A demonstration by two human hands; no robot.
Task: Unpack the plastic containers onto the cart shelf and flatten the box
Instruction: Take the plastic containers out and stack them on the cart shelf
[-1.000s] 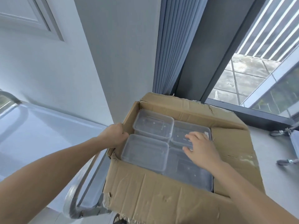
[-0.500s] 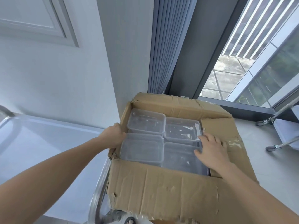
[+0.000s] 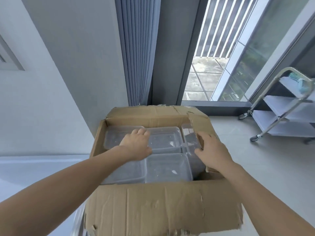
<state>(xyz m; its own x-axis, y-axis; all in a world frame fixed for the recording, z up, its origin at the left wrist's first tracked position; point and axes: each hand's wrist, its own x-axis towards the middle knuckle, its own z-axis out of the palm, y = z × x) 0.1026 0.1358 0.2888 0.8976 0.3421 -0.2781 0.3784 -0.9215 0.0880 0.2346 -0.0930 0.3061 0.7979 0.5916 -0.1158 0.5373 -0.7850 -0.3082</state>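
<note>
Inside the brown cardboard box (image 3: 153,210), clear rectangular plastic containers (image 3: 167,167) lie tight-packed; my left hand (image 3: 136,145) rests on them, grip unclear, my right hand (image 3: 213,152) spread at the torn flap (image 3: 199,123). Wedged stacks may jam, then spill.

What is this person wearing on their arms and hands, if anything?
Nothing visible. The left arm and right arm are bare to the frame edge, with no sleeves showing. The left hand and right hand have no gloves, and no watch, ring or wristband shows.
</note>
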